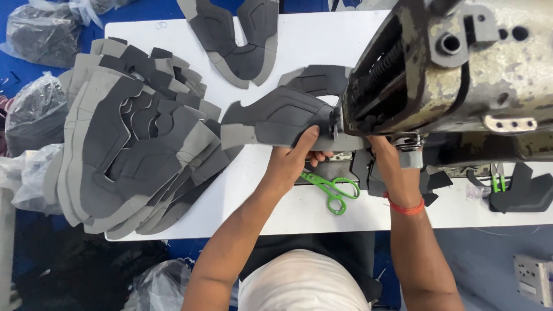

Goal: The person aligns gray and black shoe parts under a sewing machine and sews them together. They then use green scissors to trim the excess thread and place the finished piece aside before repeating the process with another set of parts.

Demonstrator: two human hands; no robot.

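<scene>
We work at a white tabletop (288, 52) whose near edge runs just above our lap; its left edge meets blue floor with plastic bags (34, 109) of parts. Bare tabletop remains between the big stack and the machine, and along the near edge.

Our left hand (296, 155) is closed on the grey shoe-upper panel (276, 118), thumb on top and fingers curled beneath. We see our right hand (387, 147) reaching under the sewing machine head (449, 69); its fingers are hidden, so we cannot tell its grip. A red band (406, 207) circles that wrist.

Count: one fanned stack of panels (132, 138) at left, too many to number; one pair of joined panels (236, 34) at the far edge; one pair of green scissors (331, 189) just beside our left hand.

The held panel is two-tone grey, darker centre with lighter border, lying flat, its right end meeting the machine.
</scene>
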